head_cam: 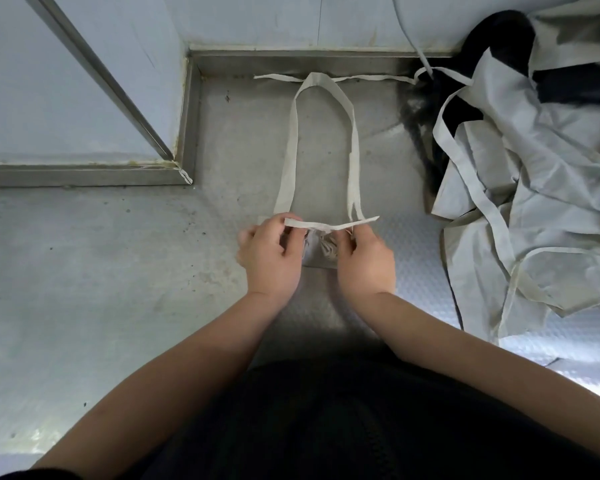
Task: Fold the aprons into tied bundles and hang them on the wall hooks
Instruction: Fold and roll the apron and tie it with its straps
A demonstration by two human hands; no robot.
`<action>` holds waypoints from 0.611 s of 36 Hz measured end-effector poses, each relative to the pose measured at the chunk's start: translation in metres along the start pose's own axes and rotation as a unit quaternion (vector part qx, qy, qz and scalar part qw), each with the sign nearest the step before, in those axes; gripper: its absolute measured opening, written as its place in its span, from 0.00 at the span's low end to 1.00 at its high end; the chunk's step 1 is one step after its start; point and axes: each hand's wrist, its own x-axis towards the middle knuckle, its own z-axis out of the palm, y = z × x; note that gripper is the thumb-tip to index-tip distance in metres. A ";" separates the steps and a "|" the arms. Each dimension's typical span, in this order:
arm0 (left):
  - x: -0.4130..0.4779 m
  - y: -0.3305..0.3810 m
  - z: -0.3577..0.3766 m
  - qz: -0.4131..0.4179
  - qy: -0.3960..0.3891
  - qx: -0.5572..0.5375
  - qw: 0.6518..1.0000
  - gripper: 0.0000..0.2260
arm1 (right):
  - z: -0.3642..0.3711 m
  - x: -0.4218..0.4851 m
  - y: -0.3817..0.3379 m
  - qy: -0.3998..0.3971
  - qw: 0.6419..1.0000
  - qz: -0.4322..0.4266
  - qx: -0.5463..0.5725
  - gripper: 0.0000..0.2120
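A folded pale grey apron bundle (321,249) lies on the grey floor in the middle of the head view, mostly hidden between my hands. Its neck loop (293,140) stretches away toward the wall, and a thin tie (371,77) lies across the far end. My left hand (274,254) pinches one end of a waist strap (329,225) drawn flat across the bundle. My right hand (364,259) pinches the same strap near its other end. No wall hooks are in view.
A heap of loose pale grey aprons (534,188) with tangled straps and some dark cloth (499,46) fills the right side. A metal skirting (291,62) runs along the far wall, and a wall corner (184,168) juts out on the left.
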 end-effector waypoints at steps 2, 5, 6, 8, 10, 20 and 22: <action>-0.004 -0.001 -0.002 0.009 -0.006 -0.002 1.000 0.03 | -0.001 0.003 0.001 -0.029 0.999 0.027 0.017 0.12; -0.004 0.000 -0.005 -0.037 -0.052 -0.087 0.994 0.09 | -0.009 0.001 -0.003 -0.068 0.997 0.009 0.047 0.12; -0.002 0.000 -0.007 -0.047 -0.062 -0.091 0.993 0.10 | -0.010 0.001 -0.002 -0.088 0.995 -0.004 0.037 0.12; 0.004 0.002 -0.011 -0.048 -0.087 -0.079 0.992 0.08 | -0.012 0.005 0.000 -0.123 0.992 -0.019 -0.005 0.13; 0.008 0.001 -0.013 -0.049 -0.114 -0.073 0.990 0.05 | -0.014 0.008 0.001 -0.154 0.988 -0.007 -0.019 0.13; 0.003 -0.007 -0.020 -0.041 -0.062 0.000 0.997 0.07 | -0.016 0.011 -0.002 -0.151 0.987 0.049 0.018 0.15; 0.005 -0.006 -0.019 -0.049 -0.027 0.015 0.998 0.11 | -0.015 0.012 -0.001 -0.136 0.989 0.055 0.022 0.15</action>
